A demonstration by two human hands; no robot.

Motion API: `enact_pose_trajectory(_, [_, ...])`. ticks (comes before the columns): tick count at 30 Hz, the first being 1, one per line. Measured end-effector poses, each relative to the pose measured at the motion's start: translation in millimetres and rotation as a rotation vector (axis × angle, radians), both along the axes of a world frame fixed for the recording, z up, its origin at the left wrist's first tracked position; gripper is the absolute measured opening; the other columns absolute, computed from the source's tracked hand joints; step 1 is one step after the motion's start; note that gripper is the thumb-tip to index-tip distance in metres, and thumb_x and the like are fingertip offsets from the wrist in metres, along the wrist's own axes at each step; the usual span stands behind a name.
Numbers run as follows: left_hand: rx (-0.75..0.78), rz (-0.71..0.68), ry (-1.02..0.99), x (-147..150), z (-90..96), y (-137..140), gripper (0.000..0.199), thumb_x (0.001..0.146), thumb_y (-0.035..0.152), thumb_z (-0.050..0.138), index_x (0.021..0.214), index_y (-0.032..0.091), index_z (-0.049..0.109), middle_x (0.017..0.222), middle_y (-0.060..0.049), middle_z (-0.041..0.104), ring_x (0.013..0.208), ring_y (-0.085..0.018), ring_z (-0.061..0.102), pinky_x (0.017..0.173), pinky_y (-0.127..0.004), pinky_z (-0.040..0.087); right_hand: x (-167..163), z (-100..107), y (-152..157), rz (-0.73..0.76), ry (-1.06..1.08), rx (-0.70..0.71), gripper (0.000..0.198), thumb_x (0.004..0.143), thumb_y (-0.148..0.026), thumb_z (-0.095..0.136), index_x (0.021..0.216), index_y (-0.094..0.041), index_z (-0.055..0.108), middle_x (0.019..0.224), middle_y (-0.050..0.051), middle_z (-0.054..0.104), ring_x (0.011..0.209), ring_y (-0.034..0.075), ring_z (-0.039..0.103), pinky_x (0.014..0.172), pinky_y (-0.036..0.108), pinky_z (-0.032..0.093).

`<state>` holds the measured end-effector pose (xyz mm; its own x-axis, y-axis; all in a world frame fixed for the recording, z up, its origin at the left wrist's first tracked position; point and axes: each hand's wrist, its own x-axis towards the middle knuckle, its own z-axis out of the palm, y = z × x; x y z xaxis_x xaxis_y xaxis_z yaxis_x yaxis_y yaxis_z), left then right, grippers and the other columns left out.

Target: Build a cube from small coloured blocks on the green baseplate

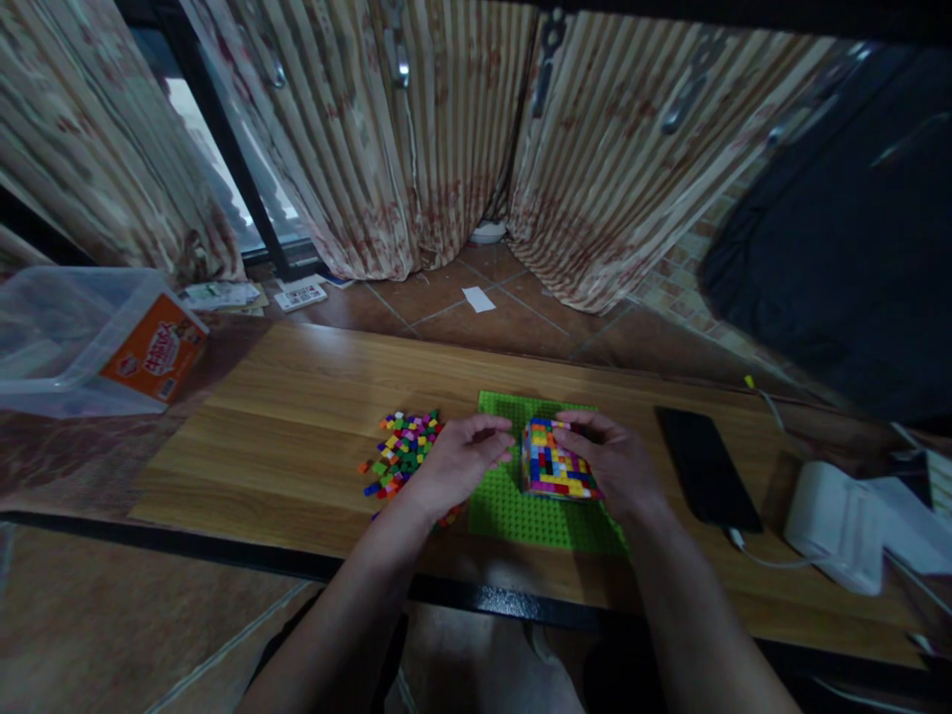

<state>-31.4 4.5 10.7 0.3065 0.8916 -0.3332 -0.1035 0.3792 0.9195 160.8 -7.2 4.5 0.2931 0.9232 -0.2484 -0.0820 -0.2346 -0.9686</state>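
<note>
A block-shaped build of multicoloured toy bricks [554,466] stands on a green studded baseplate [535,526]. My right hand [614,456] grips its right side, the thumb over the top edge and the other fingers behind. Left of the build, my left hand [461,456] hovers apart from it, thumb and fingertips drawn together in a pinch. Whatever may be between those fingertips is too small to make out. A loose pile of small coloured bricks [406,451] lies on the wooden table beside my left hand, which partly covers it.
A black phone [706,466] with a white cable lies right of the baseplate, near a white plastic device [837,526]. The wooden table [245,426] has a dark front edge. On the far left is a clear plastic bin [74,337]. Curtains [446,149] hang behind.
</note>
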Motion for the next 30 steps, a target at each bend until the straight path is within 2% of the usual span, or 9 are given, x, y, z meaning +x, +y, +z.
enact_pose_trajectory(6, [0.036,0.043,-0.017,-5,2.2,2,0.015,0.081,0.016,0.068,0.095,0.013,0.070,0.082,-0.004,0.072,0.069,-0.010,0.065,0.068,-0.023,0.049,3,-1,-1,0.030,-0.022,-0.015,0.046,0.048,-0.043,0.091,0.083,-0.019,0.074,0.068,0.000,0.071,0.055,0.014,0.062,0.054,0.028,0.052])
enact_pose_trajectory(11, [0.153,0.221,0.077,-37,3.7,15,0.019,0.084,0.018,0.062,0.100,0.013,0.070,0.091,-0.006,0.073,0.074,-0.013,0.067,0.075,-0.027,0.054,10,-5,-2,0.036,-0.089,-0.050,0.046,0.054,-0.043,0.089,0.091,-0.020,0.075,0.075,0.001,0.073,0.059,0.015,0.065,0.055,0.028,0.054])
enact_pose_trajectory(14, [0.324,0.338,0.363,-66,-1.3,25,0.020,0.083,0.018,0.060,0.098,0.012,0.071,0.089,-0.007,0.074,0.081,-0.018,0.069,0.077,-0.029,0.054,13,-4,-1,-0.074,-0.122,0.078,0.039,0.056,-0.039,0.088,0.087,-0.020,0.075,0.083,0.001,0.074,0.067,0.015,0.067,0.062,0.029,0.055])
enact_pose_trajectory(17, [0.501,0.344,0.731,-88,-5.2,31,0.021,0.082,0.014,0.057,0.094,0.012,0.074,0.091,-0.009,0.076,0.091,-0.023,0.070,0.086,-0.033,0.052,9,2,-4,-0.319,-0.293,0.274,0.028,0.064,-0.037,0.083,0.084,-0.019,0.075,0.081,0.002,0.072,0.073,0.017,0.066,0.071,0.033,0.055])
enact_pose_trajectory(20, [0.544,0.289,0.837,-95,-5.7,31,0.026,0.082,0.012,0.053,0.097,0.011,0.074,0.097,-0.011,0.077,0.094,-0.022,0.070,0.087,-0.031,0.051,-7,12,-15,-0.401,-0.516,0.486,0.018,0.077,-0.037,0.075,0.086,-0.021,0.074,0.082,0.002,0.070,0.076,0.019,0.066,0.077,0.038,0.054])
enact_pose_trajectory(23, [0.552,0.161,0.830,-90,-5.4,28,0.027,0.083,0.012,0.051,0.096,0.013,0.075,0.096,-0.007,0.077,0.091,-0.020,0.070,0.084,-0.028,0.052,-34,17,-30,-0.133,-0.724,0.655,0.009,0.086,-0.032,0.067,0.091,-0.027,0.072,0.087,0.000,0.071,0.082,0.019,0.066,0.078,0.035,0.053])
enact_pose_trajectory(26, [0.570,0.082,0.846,-84,-4.1,24,0.029,0.084,0.012,0.049,0.096,0.016,0.076,0.097,-0.006,0.077,0.090,-0.019,0.070,0.082,-0.027,0.051,-65,11,-36,0.354,-0.823,0.693,0.017,0.093,-0.025,0.056,0.096,-0.027,0.072,0.098,0.002,0.071,0.090,0.018,0.068,0.081,0.032,0.054])
enact_pose_trajectory(27, [0.574,0.068,0.849,-83,-3.0,23,0.029,0.085,0.013,0.049,0.096,0.016,0.076,0.097,-0.006,0.077,0.091,-0.019,0.069,0.082,-0.026,0.051,-74,7,-35,0.451,-0.841,0.679,0.022,0.094,-0.021,0.052,0.100,-0.026,0.072,0.102,0.004,0.071,0.092,0.018,0.068,0.083,0.032,0.054])
enact_pose_trajectory(30, [0.570,0.057,0.853,-81,1.5,20,0.028,0.086,0.014,0.049,0.095,0.016,0.076,0.094,-0.007,0.077,0.088,-0.019,0.069,0.080,-0.027,0.050,-90,-4,-30,0.540,-0.916,0.596,0.030,0.095,-0.016,0.044,0.104,-0.024,0.071,0.106,0.006,0.070,0.093,0.019,0.067,0.083,0.032,0.054])
